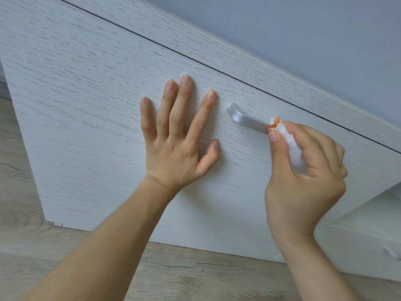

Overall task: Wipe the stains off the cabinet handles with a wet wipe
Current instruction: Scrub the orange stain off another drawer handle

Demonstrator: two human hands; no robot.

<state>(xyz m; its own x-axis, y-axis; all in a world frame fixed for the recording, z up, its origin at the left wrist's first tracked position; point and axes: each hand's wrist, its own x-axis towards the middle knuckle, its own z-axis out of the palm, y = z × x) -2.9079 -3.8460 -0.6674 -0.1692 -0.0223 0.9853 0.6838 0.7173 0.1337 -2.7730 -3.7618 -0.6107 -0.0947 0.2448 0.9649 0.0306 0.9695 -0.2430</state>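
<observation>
A pale, wood-grain cabinet door (86, 88) fills most of the frame, with a grey wall at the upper right and plank flooring along the bottom. Right of centre sits the brushed metal handle (245, 119), its left end bare and showing a faint orange speck at the tip. The left hand (178, 135) lies flat on the door just beside the handle, fingers spread and holding nothing, steadying the panel. The right hand (303, 170) is pinched around a bunched white wet wipe (284, 133), whose orange-smeared tip presses on the handle's right part. To do this stroke well, I would turn a clean patch of wipe outward, keep firm pressure, and draw it along the bar toward the left end, then around the underside. The handle's right end is hidden by the fingers, so whether stain remains there is hard to say.
</observation>
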